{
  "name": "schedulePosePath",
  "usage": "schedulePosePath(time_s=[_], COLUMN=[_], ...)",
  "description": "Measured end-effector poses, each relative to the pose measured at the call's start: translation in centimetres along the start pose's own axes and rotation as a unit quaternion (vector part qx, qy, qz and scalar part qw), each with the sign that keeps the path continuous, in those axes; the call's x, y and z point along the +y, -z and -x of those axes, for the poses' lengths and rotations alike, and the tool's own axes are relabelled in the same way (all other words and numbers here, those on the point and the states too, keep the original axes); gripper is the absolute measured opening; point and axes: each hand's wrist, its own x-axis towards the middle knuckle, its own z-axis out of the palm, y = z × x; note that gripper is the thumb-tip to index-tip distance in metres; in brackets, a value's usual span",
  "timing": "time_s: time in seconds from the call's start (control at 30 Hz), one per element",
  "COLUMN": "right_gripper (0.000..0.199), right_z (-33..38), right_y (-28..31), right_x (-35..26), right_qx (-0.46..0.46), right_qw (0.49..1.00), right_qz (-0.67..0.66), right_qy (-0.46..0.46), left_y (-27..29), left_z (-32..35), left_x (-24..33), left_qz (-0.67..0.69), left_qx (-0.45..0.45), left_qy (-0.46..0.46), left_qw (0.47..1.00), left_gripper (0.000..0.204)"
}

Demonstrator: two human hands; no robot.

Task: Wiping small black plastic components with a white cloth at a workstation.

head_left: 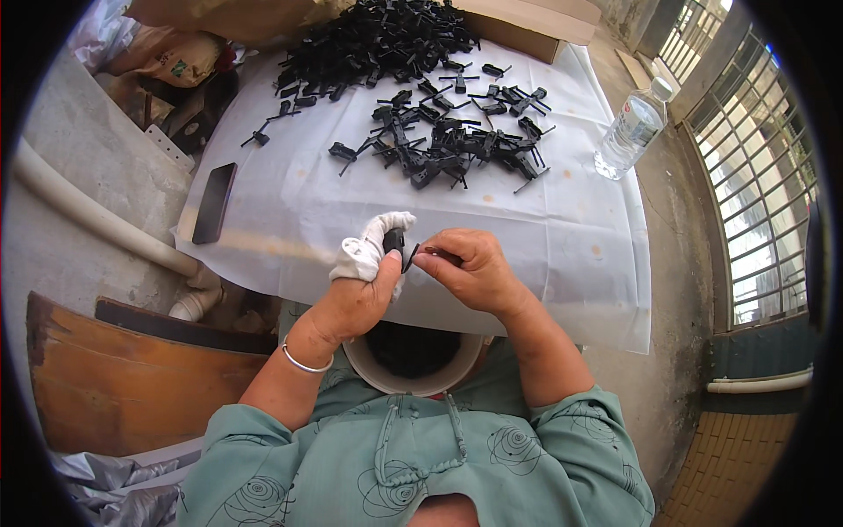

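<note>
At the table (pixel 584 263), the left hand (pixel 364 285) clasps a black part (pixel 393 239).

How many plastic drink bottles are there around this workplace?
1: a clear plastic bottle with a white cap, at the right edge of the white-covered table. Others could be hidden among the bags at far left.

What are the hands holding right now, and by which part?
The left hand holds a small black part by its body, between thumb and white cloth. The right hand is at a thin black rod; I cannot tell whether it's gripped.
</note>
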Motion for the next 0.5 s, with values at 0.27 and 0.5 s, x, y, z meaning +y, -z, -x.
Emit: schedulePosePath(time_s=[0.27, 0.5], right_gripper=[0.015, 0.024], right_z=[-0.2, -0.1], right_y=[-0.2, -1.7], right_x=[-1.0, -0.3], right_qx=[-0.038, -0.043], right_qw=[0.994, 0.998], right_qz=[-0.081, -0.006], right_qy=[-0.07, -0.036], left_y=[-0.5, -1.4], left_z=[-0.6, -0.3], left_x=[-0.9, -0.7], left_qz=[-0.041, -0.198], left_qx=[0.005, 0.042], left_qy=[-0.117, -0.141], left_qw=[0.992, 0.969], left_gripper=[0.025, 0.026])
